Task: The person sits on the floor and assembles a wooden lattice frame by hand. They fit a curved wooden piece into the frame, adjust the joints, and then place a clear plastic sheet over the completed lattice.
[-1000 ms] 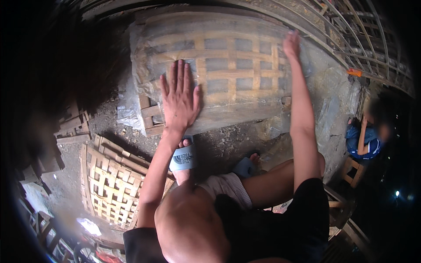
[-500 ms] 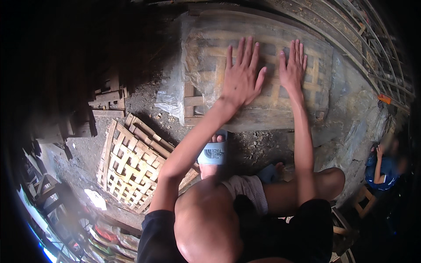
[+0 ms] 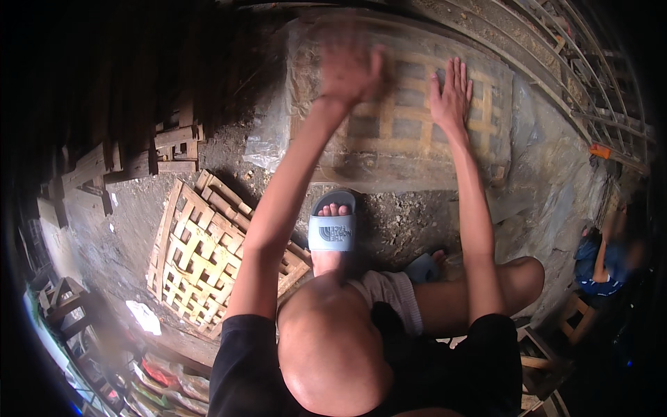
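Note:
Before me lies a wooden-framed woven lattice tray (image 3: 406,111) under a thin translucent sheet (image 3: 361,163), its slats showing through. My left hand (image 3: 349,69) is over the left part of the sheet, blurred by motion, with the thumb apart and the fingers stretched out. Whether it touches the sheet I cannot tell. On the right part, my right hand (image 3: 452,96) rests flat with its fingers straight and nearly together. Neither hand holds anything.
Woven slatted panels (image 3: 203,254) lie on the floor at left, near my sandalled foot (image 3: 331,233). Broken wooden frames (image 3: 177,142) sit farther left. Long rails (image 3: 577,90) run along the far right. Another person (image 3: 599,257) is at the right edge, near an orange object (image 3: 599,151).
My left hand has moved left and up across the sheet and is now blurred. My right hand has shifted slightly left, still flat. The tray appears slightly higher in view.

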